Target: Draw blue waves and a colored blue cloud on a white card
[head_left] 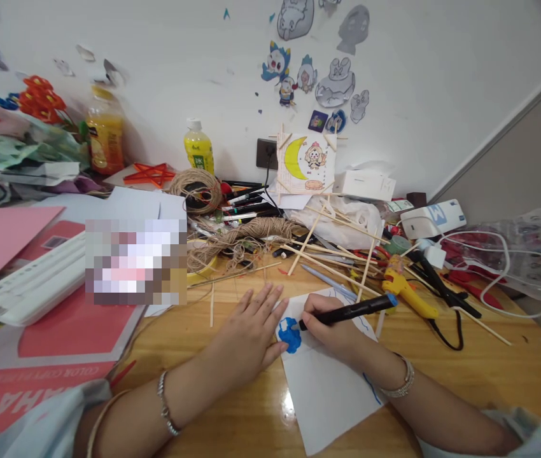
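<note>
A white sheet of paper [325, 394] lies on the wooden table in front of me. Near its upper left edge is a blue-coloured patch [290, 337] with a small white area left inside. My right hand [335, 331] grips a black marker [347, 312] with a blue end, its tip down at the blue patch. Flat at the sheet's left edge rests my left hand [256, 324], fingers spread, thumb close to the patch. Blue lines [370, 388] also show along the sheet's right side, partly covered by my right hand and wrist.
Behind the paper lie thin wooden sticks [306, 245], a twine coil [196, 191] and a yellow glue gun [408, 289]. A framed moon drawing [306, 162] leans on the wall. Two bottles [198, 146] stand at the back. Left are a white power strip [27, 280] and red paper packaging [79, 331].
</note>
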A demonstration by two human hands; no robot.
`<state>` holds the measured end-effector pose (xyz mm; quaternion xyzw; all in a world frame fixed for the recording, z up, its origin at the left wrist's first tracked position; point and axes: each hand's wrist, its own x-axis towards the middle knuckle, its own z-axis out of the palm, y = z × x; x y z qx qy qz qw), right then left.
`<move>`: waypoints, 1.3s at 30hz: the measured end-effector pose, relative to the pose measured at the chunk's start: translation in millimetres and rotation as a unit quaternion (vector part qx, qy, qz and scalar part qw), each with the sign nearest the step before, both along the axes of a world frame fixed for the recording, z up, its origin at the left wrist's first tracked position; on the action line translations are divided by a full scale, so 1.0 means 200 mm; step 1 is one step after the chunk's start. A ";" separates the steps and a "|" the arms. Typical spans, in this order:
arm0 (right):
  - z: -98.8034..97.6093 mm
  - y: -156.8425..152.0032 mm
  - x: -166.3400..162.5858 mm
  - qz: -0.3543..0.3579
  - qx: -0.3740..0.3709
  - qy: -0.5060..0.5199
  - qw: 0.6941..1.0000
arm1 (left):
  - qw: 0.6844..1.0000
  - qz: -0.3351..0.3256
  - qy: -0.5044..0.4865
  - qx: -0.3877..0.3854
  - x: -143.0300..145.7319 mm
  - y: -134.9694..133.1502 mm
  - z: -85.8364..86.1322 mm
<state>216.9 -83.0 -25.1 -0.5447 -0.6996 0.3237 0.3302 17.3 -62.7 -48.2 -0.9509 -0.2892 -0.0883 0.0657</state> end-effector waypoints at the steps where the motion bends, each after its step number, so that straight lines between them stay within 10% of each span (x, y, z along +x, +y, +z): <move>1: 0.00 0.00 0.00 0.003 -0.001 0.001 1.000 | 1.000 0.000 0.002 0.001 0.00 0.00 0.00; 39: 0.00 0.00 0.00 0.006 0.027 -0.005 1.000 | 1.000 -0.003 -0.017 -0.012 0.00 0.00 0.00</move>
